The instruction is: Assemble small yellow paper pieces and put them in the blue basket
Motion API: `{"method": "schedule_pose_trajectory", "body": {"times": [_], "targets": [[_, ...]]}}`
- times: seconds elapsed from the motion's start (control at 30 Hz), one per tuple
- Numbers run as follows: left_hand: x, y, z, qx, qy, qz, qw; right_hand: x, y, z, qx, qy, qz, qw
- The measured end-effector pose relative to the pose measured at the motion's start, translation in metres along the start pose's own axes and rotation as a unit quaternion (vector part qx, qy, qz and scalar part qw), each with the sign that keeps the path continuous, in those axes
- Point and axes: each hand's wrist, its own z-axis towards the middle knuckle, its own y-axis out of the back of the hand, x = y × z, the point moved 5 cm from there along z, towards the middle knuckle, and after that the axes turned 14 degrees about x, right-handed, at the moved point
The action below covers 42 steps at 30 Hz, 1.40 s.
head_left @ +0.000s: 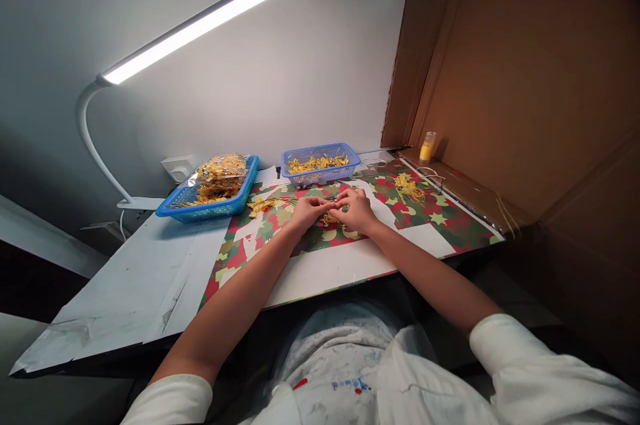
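My left hand (309,213) and my right hand (356,210) meet over the middle of the table, with their fingertips pinched close together. Between them shows a thin, dark wire-like stem (330,198), partly hidden by the fingers. Just under the hands is a small gold-yellow piece (328,219); whether it hangs from the stem or lies on the table I cannot tell. Left of my left hand lies a yellow artificial flower piece (260,206) with thin stems pointing toward the hands.
A blue basket (200,213) holds yellow pieces and a clear plastic bag. Behind my hands stands a lilac-blue basket (320,175) of yellow bits. Yellow threads (409,187) lie at right, near a small yellow-filled bottle (427,147). A lamp (200,25) hangs over the left; cardboard (520,78) walls the right.
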Motion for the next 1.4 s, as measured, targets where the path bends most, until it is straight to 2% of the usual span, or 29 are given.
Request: {"method": "schedule_pose_trajectory", "body": {"times": [0.13,0.3,0.57,0.77,0.93,1.17,1.4], "targets": [[-0.002,-0.001,-0.001,0.021,0.005,-0.007,1.0,0.0,-0.005,0.001,0.014,0.018,0.019,1.0],[-0.004,-0.001,-0.003,0.026,0.01,-0.004,1.0,-0.006,-0.012,0.005,0.046,-0.015,0.065,0.997],[0.001,0.002,0.001,0.024,0.012,-0.003,1.0,-0.007,-0.014,0.006,0.047,-0.033,0.106,0.993],[0.001,0.001,0.002,0.023,-0.001,0.011,1.0,-0.01,-0.014,0.008,0.05,-0.034,0.102,0.993],[-0.005,0.001,0.002,-0.004,-0.024,0.02,0.999,-0.01,-0.016,0.007,0.072,-0.047,0.088,0.992],[-0.007,0.002,0.005,-0.02,-0.037,0.029,0.999,-0.01,-0.015,0.005,0.063,-0.023,0.055,0.996],[-0.01,0.007,0.006,-0.038,-0.077,0.05,0.995,-0.006,-0.016,0.003,0.076,-0.02,0.034,0.996]]}}
